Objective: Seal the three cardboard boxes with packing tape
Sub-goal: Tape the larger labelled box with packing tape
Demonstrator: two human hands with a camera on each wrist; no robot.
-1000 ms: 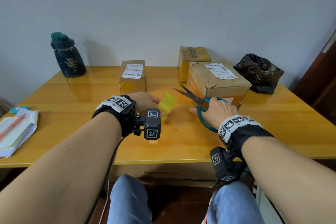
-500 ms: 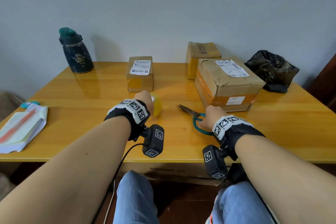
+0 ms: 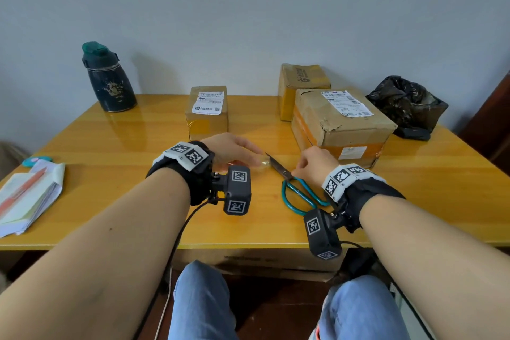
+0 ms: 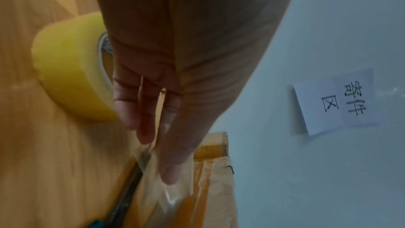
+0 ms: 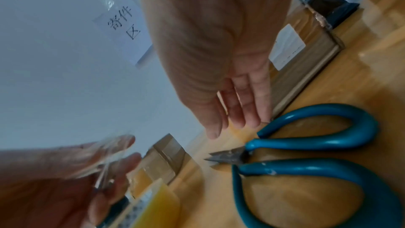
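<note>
Three cardboard boxes stand at the back of the wooden table (image 3: 110, 174): a small labelled box (image 3: 207, 110), a box (image 3: 300, 83) against the wall, and a large dented box (image 3: 339, 121) in front of it. The yellow tape roll (image 4: 72, 75) stands on edge on the table under my left hand (image 3: 234, 152). That hand pinches a clear strip of tape (image 3: 263, 163) at its fingertips (image 4: 168, 171). The teal-handled scissors (image 3: 298, 190) lie closed on the table. My right hand (image 3: 314, 163) hovers just above them with straight fingers (image 5: 247, 107), holding nothing.
A dark bottle (image 3: 110, 83) stands at the back left and a black bag (image 3: 405, 102) at the back right. Papers with a pen (image 3: 27, 196) lie at the left edge. Another carton (image 3: 256, 262) sits under the table. A paper sign (image 4: 337, 103) hangs on the wall.
My right hand lowered the scissors onto the table and let go of them. My left hand set the tape roll down and now holds a clear strip.
</note>
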